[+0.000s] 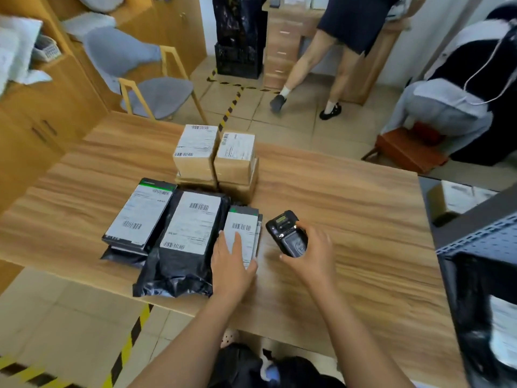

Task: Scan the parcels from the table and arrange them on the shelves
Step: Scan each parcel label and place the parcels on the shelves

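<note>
On the wooden table (349, 208) lie several labelled parcels. My left hand (232, 261) rests flat on a small dark parcel with a white barcode label (242, 228), fingers spread over its near end. My right hand (310, 254) holds a black handheld scanner (286, 233) just right of that parcel, its screen end tilted toward the parcels. A large black poly bag (187, 242) lies left of the small parcel, and a flat dark box (140, 214) farther left. Two stacks of cardboard boxes (214, 155) stand behind them.
A dark metal shelf unit (481, 247) stands at the right table edge, holding a black bagged parcel (484, 317). A grey chair (151, 88) and wooden cabinets are at far left. A person walks beyond the table by a drawer unit. Hazard tape marks the floor.
</note>
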Tool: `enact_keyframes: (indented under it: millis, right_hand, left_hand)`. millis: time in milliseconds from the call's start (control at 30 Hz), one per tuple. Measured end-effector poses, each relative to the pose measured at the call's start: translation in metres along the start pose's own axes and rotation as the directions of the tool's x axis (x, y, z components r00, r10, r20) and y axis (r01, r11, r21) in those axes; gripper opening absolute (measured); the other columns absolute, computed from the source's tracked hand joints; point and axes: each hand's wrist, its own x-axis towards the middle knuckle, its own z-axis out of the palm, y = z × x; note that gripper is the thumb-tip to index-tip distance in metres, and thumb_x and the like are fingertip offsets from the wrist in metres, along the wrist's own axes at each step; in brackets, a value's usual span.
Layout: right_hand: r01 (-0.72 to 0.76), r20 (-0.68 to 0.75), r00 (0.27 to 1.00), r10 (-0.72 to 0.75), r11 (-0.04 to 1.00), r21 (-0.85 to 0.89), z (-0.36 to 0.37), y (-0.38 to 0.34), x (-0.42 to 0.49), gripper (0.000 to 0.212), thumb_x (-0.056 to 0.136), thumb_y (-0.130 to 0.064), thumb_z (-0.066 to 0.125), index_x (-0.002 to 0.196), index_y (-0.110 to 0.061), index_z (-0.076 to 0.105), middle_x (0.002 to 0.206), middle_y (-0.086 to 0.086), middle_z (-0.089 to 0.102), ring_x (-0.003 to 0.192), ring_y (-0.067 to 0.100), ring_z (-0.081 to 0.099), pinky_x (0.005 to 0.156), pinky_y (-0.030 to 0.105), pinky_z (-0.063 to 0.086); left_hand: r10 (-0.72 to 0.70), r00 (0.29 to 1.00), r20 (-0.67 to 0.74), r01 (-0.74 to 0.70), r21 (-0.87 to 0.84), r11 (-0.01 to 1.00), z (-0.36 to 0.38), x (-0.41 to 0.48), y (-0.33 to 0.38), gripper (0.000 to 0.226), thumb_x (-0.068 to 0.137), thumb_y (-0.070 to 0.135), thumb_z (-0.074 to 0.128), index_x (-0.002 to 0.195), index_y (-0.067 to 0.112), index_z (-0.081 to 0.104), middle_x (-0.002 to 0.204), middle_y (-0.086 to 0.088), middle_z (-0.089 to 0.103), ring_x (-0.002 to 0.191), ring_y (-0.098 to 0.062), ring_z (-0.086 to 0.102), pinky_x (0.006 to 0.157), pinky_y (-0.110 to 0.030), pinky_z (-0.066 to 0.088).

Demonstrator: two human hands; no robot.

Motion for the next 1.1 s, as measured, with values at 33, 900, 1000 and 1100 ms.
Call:
enact_keyframes:
  millis: [33, 900, 1000, 1100]
  right_hand:
    - [-0.005, -0.008, 1.000, 0.005, 1.000, -0.013, 0.002, 0.000, -0.001, 0.075, 0.050, -0.022, 0.089, 0.120, -0.016, 0.060, 0.116, 0.000, 0.061, 0.107, 0.023, 0.052, 0.083, 0.021, 0.031]
    - [0.548, 0.464, 0.836, -0.291, 0.486, -0.681, -0.110, -0.026, 0.045, 0.058, 0.081, -0.005, 0.060, 0.133, -0.020, 0.038, 0.130, 0.001, 0.045, 0.120, 0.024, 0.040, 0.066, 0.029, 0.028]
    - [0.548, 0.464, 0.836, -0.292, 0.472, -0.690, -0.114, -0.027, 0.045, 0.058, 0.082, -0.004, 0.060, 0.134, -0.019, 0.038, 0.131, 0.002, 0.045, 0.120, 0.024, 0.040, 0.067, 0.029, 0.029]
    - [0.508, 0.435, 0.859, -0.269, 0.542, -0.669, -0.115, -0.022, 0.047, 0.063, 0.080, -0.007, 0.064, 0.135, -0.022, 0.038, 0.130, 0.000, 0.046, 0.120, 0.023, 0.040, 0.068, 0.028, 0.031]
  left_hand:
    - [0.010, 1.000, -0.003, -0.010, -0.007, 1.000, -0.001, 0.000, -0.001, 0.076, 0.091, 0.045, 0.055, 0.153, 0.019, 0.020, 0.159, -0.019, 0.001, 0.146, -0.034, 0.006, 0.118, -0.041, 0.011]
    - [0.480, 0.867, 0.135, -0.493, 0.374, 0.785, -0.057, 0.037, 0.035, 0.080, 0.080, 0.026, 0.070, 0.149, 0.025, 0.030, 0.161, -0.002, 0.008, 0.143, -0.025, 0.012, 0.116, -0.036, 0.007]
    - [0.492, 0.861, 0.130, -0.502, 0.381, 0.777, -0.057, 0.039, 0.038, 0.081, 0.080, 0.026, 0.070, 0.149, 0.025, 0.029, 0.161, -0.003, 0.007, 0.144, -0.026, 0.012, 0.117, -0.037, 0.007]
    - [0.505, 0.854, 0.124, -0.512, 0.368, 0.776, -0.056, 0.040, 0.041, 0.079, 0.080, 0.029, 0.070, 0.149, 0.024, 0.031, 0.161, -0.004, 0.009, 0.144, -0.026, 0.013, 0.116, -0.037, 0.007]
